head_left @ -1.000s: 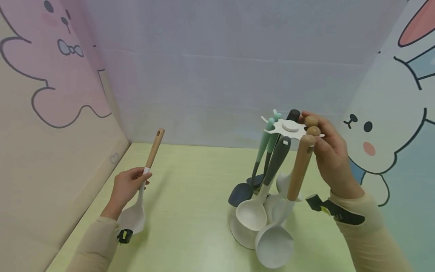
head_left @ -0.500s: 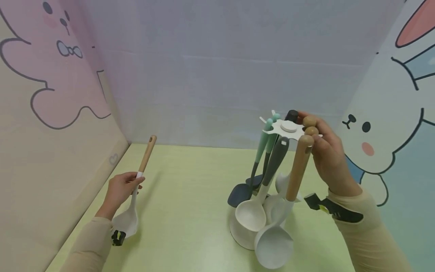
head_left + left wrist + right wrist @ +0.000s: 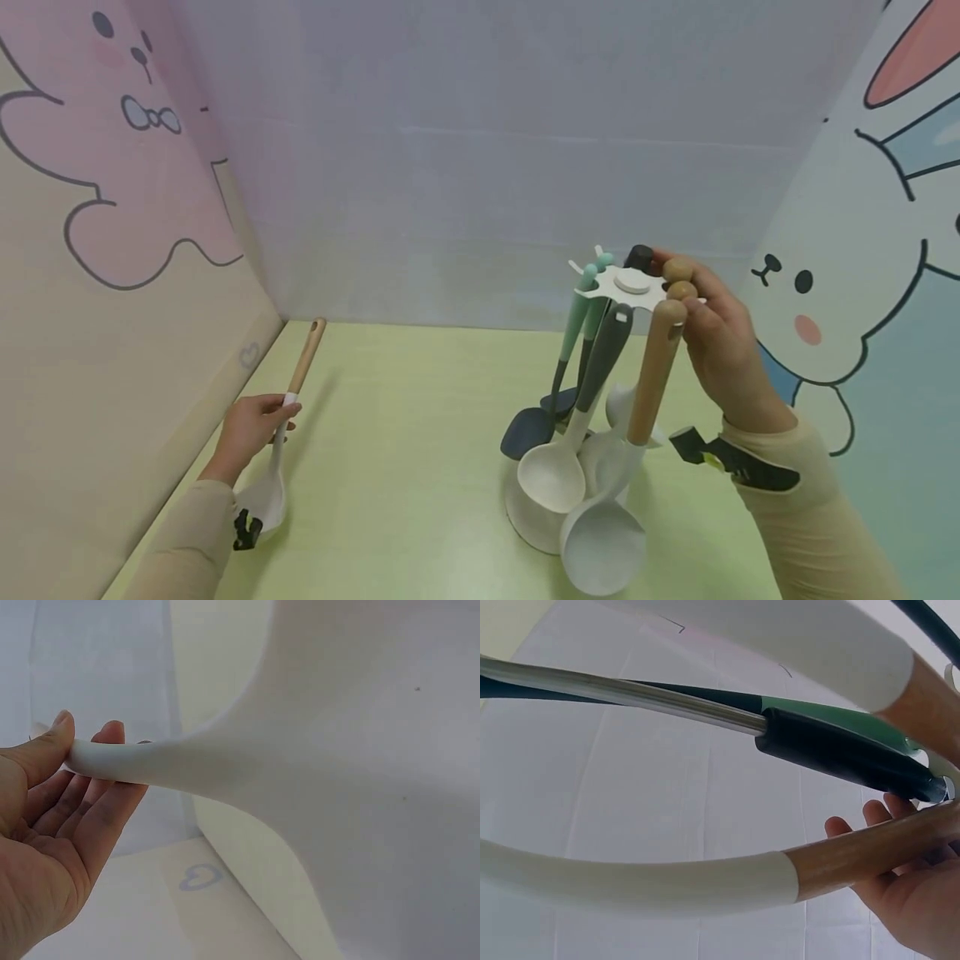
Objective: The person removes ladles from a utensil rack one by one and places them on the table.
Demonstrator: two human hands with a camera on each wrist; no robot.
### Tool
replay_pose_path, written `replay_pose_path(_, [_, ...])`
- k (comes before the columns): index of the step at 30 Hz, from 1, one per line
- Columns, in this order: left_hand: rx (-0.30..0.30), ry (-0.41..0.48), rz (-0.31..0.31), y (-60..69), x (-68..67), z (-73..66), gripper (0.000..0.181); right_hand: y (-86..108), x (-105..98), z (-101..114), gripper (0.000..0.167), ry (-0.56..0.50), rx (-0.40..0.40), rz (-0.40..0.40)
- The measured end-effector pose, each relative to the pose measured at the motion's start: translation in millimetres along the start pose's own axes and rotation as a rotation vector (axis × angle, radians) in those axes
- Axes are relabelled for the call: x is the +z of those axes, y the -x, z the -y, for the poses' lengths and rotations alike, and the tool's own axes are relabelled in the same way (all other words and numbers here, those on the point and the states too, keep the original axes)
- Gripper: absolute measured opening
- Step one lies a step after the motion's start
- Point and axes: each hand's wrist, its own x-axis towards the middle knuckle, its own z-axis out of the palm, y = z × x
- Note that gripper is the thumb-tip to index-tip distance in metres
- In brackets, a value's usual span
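Observation:
In the head view my left hand pinches a white spatula with a wooden handle by its white shaft, just below the wood. It slants over the table's left side, blade toward me. The left wrist view shows the broad white blade close up, thumb and fingers round the shaft. At the right, my right hand grips the top of a white utensil rack at its wooden handles. In the right wrist view the fingers lie behind a wooden handle; their contact is partly hidden.
From the rack hang a white ladle with a wooden handle, a white spoon-shaped ladle with a grey handle, and dark utensils with mint handles. The rack's round base stands on the table. Printed walls enclose three sides.
My left hand has carried the spatula left and slightly toward me. The right hand keeps its grip on the rack, with only a slight shift of the view.

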Motion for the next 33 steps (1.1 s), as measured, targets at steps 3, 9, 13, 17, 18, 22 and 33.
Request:
replay_pose_path(3, [-0.008,0.004,0.005,0.5,-1.7,5.4,0.042,0.0,-1.7,-1.9,0.021,0.001,-0.008,0.010])
replay_pose_path(9, [-0.023,0.013,0.010,1.0,-4.4,13.3,0.042,-0.1,-5.4,-5.7,0.021,0.019,0.005,-0.002])
replay_pose_path(13, [-0.031,0.020,0.019,-0.8,-6.6,17.4,0.043,-0.7,-5.6,-6.0,0.020,0.020,0.006,-0.005])
replay_pose_path(17, [-0.038,0.035,0.031,-4.0,-8.0,21.2,0.044,-0.9,-4.7,-4.9,0.020,0.017,0.003,-0.003])
replay_pose_path(18, [-0.044,0.040,0.035,-4.5,-8.1,21.6,0.045,-0.9,-4.6,-4.7,0.020,0.015,0.002,-0.002])
replay_pose_path(22, [-0.072,0.044,0.049,-7.4,-7.8,23.2,0.043,-0.9,-4.3,-4.0,0.020,0.013,0.004,0.000])
replay_pose_path(33, [-0.118,-0.035,0.078,-15.0,-6.2,23.4,0.032,-1.0,-2.9,1.2,0.019,0.014,0.003,0.023])
